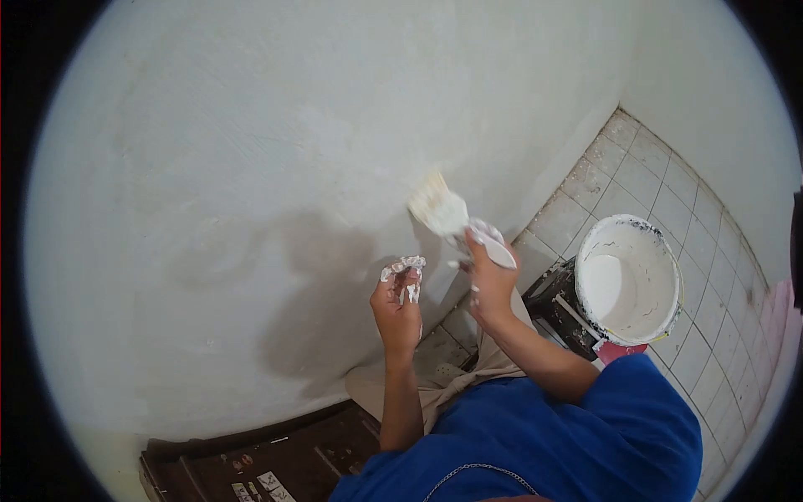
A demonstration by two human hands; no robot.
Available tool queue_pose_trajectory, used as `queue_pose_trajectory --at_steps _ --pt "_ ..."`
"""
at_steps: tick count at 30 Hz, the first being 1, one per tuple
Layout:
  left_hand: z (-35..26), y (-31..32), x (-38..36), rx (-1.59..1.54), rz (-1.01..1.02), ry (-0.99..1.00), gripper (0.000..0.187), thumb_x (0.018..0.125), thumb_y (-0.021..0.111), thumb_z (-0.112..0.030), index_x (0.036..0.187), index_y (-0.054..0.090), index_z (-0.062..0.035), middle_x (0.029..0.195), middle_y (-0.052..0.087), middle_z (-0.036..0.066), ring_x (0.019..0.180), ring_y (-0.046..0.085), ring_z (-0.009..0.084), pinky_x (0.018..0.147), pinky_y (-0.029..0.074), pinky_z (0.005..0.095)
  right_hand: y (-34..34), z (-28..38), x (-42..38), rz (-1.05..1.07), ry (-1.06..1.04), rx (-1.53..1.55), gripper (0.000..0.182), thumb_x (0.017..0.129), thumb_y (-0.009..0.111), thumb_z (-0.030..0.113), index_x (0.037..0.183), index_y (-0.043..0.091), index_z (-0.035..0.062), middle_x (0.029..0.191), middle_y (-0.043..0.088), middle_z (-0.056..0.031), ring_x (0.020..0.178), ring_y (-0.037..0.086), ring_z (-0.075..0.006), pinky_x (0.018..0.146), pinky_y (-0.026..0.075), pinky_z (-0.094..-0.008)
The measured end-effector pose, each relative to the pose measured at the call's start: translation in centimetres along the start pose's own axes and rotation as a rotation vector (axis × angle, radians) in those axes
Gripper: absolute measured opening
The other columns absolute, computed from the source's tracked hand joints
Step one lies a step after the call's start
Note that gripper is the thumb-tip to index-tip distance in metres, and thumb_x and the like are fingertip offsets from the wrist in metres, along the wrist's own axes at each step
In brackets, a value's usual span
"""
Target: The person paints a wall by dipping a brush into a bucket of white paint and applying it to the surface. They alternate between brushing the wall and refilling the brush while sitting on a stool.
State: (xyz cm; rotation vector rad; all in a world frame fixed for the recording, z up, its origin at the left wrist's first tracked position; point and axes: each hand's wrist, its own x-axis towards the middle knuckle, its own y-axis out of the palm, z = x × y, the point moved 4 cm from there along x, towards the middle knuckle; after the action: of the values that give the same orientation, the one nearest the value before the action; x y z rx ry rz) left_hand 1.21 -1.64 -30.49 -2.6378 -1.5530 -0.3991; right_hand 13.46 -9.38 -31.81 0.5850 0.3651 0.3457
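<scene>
Holds a flat paintbrush (443, 209) in front of a pale wall (251, 109), slightly right of centre in the head view. Grasps the handle in the right hand (495, 280), with fingers closed around it. Slants along its long axis from bristles at upper left, out past the fingers, to a white handle end at lower right, close against the hand. Faces the wall bristles first; cannot tell whether touching it or just short. Belongs to the right hand as the nearer of the two; lies above and to the right of the left hand (400, 309), apart from its fingers. Curls loosely on that left side, smeared white at the fingertips, with nothing visible in the grasp. Throws a broad shadow (322, 268) on the wall, left of both hands. Has a white bucket (644, 289) to the right, past the right hand, with white paint (600, 284) inside, near a dark, paint-spotted crate (556, 314). Takes in floor tiles (648, 151) behind and brown furniture (309, 452) at lower left.
</scene>
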Motion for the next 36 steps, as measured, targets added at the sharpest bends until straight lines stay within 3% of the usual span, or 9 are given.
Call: queue_pose_trajectory --at_steps 3,9,13,16,18,23,29,33,36 --pt "0.1 -0.5 -0.2 0.047 0.002 0.015 0.014 0.09 0.056 -0.003 0.103 0.059 0.0015 0.096 0.063 0.006 0.089 0.058 0.011 0.081 0.046 0.025 -3.2 -1.8 0.7 -0.039 0.172 0.005 0.027 0.086 0.064 0.013 0.109 0.061 0.0001 0.097 0.065 -0.0074 0.086 0.064 -0.0137 0.061 0.052 -0.0245" --pt "-0.9 0.5 -0.1 -0.031 0.03 -0.008 0.013 0.09 0.056 -0.003 0.102 0.059 0.0009 0.096 0.063 0.006 0.09 0.057 0.0106 0.082 0.045 0.0247 6.2 9.7 -1.4 0.263 -0.099 0.219 0.025 0.085 0.065 0.015 0.105 0.062 -0.0003 0.094 0.064 -0.0047 0.08 0.062 -0.0115 0.063 0.05 -0.0254" --pt "-0.3 0.1 -0.2 -0.004 0.01 0.005 0.013 0.09 0.057 -0.004 0.102 0.059 0.0013 0.096 0.063 0.005 0.089 0.058 0.0106 0.081 0.045 0.0249 7.7 11.0 -2.3 0.312 -0.193 0.227 0.027 0.085 0.066 0.014 0.106 0.062 -0.0013 0.094 0.065 -0.0046 0.081 0.062 -0.0111 0.062 0.051 -0.0259" --pt "-0.2 -0.1 -0.1 -0.001 0.007 0.011 0.014 0.09 0.057 -0.004 0.102 0.059 0.0017 0.095 0.063 0.006 0.088 0.058 0.0107 0.081 0.045 0.0247 4.3 5.0 0.6 0.202 -0.141 0.069 0.028 0.085 0.066 0.016 0.107 0.062 -0.0007 0.095 0.065 -0.0056 0.082 0.062 -0.0117 0.063 0.052 -0.026" --pt "-0.1 0.0 0.0 0.012 0.012 0.011 0.014 0.09 0.057 -0.004 0.102 0.059 0.0021 0.095 0.063 0.006 0.088 0.058 0.011 0.08 0.045 0.0244 0.3 4.0 1.6 0.171 0.04 -0.047 0.029 0.085 0.066 0.019 0.108 0.062 0.0011 0.098 0.064 -0.0061 0.084 0.062 -0.0135 0.065 0.052 -0.0273" --pt "0.1 0.7 0.0 -0.001 0.042 -0.074 0.015 0.089 0.057 -0.003 0.103 0.059 0.0034 0.095 0.063 0.007 0.089 0.058 0.0119 0.08 0.047 0.0246 -11.9 8.8 3.3 -0.123 -0.059 -0.302 0.027 0.084 0.066 0.018 0.105 0.062 0.0015 0.096 0.065 -0.0069 0.081 0.064 -0.0165 0.062 0.05 -0.028" --pt "4.3 9.4 -2.1 0.044 0.432 -0.155 0.019 0.088 0.059 -0.004 0.104 0.059 0.0055 0.1 0.065 0.011 0.094 0.058 0.0129 0.083 0.047 0.0279 -20.8 17.5 2.6 -0.241 -0.294 -0.695 0.027 0.079 0.069 0.014 0.101 0.065 -0.0016 0.088 0.067 -0.0081 0.077 0.064 -0.0144 0.061 0.051 -0.0262" --pt "4.5 15.8 -5.6 0.3 0.856 -0.035 0.033 0.087 0.062 -0.015 0.112 0.057 0.0063 0.112 0.062 0.02 0.102 0.06 0.0316 0.092 0.045 0.0342 -25.6 16.1 3.7 -0.194 -0.137 -1.065 0.03 0.079 0.069 0.019 0.102 0.066 0.0011 0.084 0.068 -0.0105 0.071 0.063 -0.0151 0.061 0.052 -0.0287" --pt "5.7 18.4 -8.8 0.374 1.107 -0.009 0.042 0.088 0.061 -0.022 0.118 0.053 0.0064 0.123 0.055 0.022 0.115 0.052 0.0369 0.097 0.041 0.037 -28.2 13.9 5.4 -0.152 -0.09 -1.343 0.021 0.078 0.068 0.019 0.092 0.07 0.0032 0.077 0.068 -0.0108 0.069 0.062 -0.0129 0.06 0.049 -0.0287"
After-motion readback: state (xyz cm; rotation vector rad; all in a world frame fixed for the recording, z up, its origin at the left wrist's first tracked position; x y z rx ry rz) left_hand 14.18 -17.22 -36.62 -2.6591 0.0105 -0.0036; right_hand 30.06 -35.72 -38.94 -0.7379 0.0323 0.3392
